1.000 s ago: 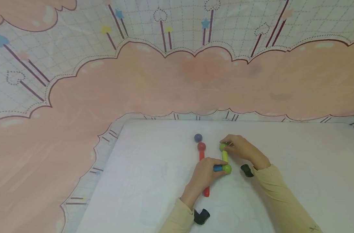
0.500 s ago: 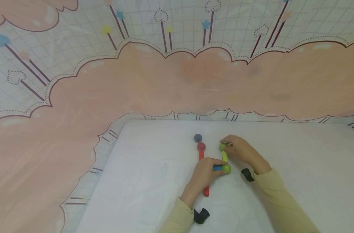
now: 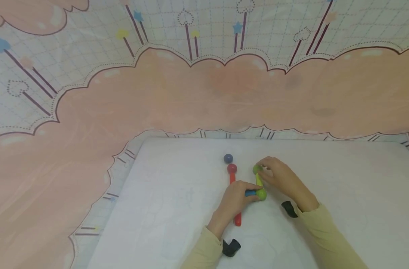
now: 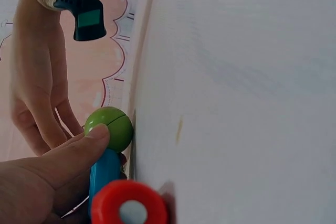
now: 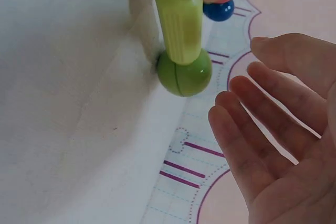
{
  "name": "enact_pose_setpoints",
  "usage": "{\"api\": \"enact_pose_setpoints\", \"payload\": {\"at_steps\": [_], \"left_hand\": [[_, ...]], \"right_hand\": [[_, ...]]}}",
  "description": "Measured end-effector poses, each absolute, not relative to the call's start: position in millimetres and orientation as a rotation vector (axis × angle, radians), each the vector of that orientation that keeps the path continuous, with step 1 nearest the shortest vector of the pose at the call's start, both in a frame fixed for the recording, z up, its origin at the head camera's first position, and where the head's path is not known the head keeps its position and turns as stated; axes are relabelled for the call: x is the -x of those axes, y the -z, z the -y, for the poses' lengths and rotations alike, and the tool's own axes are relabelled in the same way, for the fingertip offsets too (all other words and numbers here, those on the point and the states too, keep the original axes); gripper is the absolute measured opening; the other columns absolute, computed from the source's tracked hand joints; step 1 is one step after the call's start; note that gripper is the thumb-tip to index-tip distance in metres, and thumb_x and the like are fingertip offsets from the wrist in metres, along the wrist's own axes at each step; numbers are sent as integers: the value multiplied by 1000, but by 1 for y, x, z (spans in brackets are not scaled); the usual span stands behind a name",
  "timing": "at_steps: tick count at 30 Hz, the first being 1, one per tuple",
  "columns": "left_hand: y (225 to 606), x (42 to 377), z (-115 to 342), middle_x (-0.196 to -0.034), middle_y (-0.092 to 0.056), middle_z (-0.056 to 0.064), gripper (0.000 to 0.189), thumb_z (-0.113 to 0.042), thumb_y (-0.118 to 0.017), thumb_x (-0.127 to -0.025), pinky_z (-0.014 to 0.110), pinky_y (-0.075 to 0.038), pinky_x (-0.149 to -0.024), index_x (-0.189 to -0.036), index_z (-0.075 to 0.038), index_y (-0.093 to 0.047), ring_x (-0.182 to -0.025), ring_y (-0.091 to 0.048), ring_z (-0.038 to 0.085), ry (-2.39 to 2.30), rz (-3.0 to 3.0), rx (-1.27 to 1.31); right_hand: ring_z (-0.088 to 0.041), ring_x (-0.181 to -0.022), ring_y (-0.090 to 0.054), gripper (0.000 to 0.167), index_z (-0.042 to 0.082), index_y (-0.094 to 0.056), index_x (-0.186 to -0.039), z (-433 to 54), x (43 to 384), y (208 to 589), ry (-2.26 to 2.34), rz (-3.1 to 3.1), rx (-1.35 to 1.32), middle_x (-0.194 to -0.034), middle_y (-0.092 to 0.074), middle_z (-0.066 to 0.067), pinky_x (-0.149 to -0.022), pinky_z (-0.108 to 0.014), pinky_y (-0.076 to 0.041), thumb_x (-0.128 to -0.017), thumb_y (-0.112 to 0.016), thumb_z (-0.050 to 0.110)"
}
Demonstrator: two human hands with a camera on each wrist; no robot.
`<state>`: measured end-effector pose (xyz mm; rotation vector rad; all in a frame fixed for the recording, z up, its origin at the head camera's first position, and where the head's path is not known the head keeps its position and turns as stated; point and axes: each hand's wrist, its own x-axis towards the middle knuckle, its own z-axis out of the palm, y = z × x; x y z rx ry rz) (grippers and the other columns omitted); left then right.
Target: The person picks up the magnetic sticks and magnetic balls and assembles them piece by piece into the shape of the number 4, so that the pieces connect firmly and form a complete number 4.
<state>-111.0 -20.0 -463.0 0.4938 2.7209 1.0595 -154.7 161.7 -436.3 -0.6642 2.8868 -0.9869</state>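
My left hand (image 3: 234,197) pinches the near green ball (image 4: 116,129), thumb lying on it where a blue rod (image 4: 104,171) joins. From that ball a yellow-green rod (image 5: 179,27) runs to a second green ball (image 5: 185,74) farther off. Beside this far ball is my right hand (image 5: 286,108), its fingers loosely spread and holding nothing in the right wrist view. Under the left hand lies a long red rod (image 3: 237,219), partly hidden by it, with a red ball (image 3: 232,168) at its far end.
Just beyond the red ball sits a loose blue ball (image 3: 228,158). All the pieces are on a white tabletop (image 3: 171,179), whose far edge borders a patterned pink cloth (image 3: 191,101). Black wrist devices hang by the left sleeve (image 3: 204,248) and right sleeve (image 3: 329,231).
My right hand's fingers have loosened from the far green ball and the hand has drawn slightly right and toward me. The left hand keeps its pinch, nearly still.
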Motion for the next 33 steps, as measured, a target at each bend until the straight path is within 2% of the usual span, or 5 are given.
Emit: {"api": "enact_pose_setpoints", "payload": {"at_steps": [3, 10, 15, 22, 33], "left_hand": [[463, 112, 20, -113, -73, -11, 33, -27, -79, -84, 17, -50, -87, -117, -28, -75, -97, -62, 4, -1053, -2723, -512], [462, 116, 21, -115, -73, -11, 33, -27, -79, -84, 17, -50, -91, -117, -27, -75, -106, -64, 3, -1016, -2729, -542], [461, 116, 21, -115, -73, -11, 34, -29, -79, -84, 16, -50, -87, -118, -27, -75, -100, -63, 1, -1005, -2716, -534], [463, 119, 27, -117, -73, -8, 34, -22, -78, -86, 21, -50, -97, -119, -23, -74, -112, -65, 5, -1057, -2669, -571], [460, 121, 38, -117, -72, -9, 31, -22, -76, -88, 24, -50, -99, -118, -22, -74, -115, -64, 8, -1075, -2681, -600]], "right_hand": [[-31, -103, -63, 25, 1, -69, -114, -162, 147, 436, 991, -2923, 664, -114, -68, -13, -89, -48, -56, -92, -71, 12], [-29, -99, -65, 26, 3, -68, -114, -164, 126, 433, 993, -2992, 712, -114, -68, -10, -84, -46, -57, -91, -72, 12], [-25, -95, -65, 27, 4, -68, -113, -165, 113, 432, 979, -3019, 750, -111, -68, -7, -80, -42, -59, -88, -75, 13], [-21, -94, -65, 26, 7, -69, -111, -163, 96, 433, 994, -3014, 759, -109, -69, -2, -79, -39, -59, -86, -77, 11], [-16, -93, -66, 25, 10, -71, -105, -157, 81, 437, 1030, -3000, 862, -104, -70, 1, -79, -35, -59, -82, -80, 7]]}}
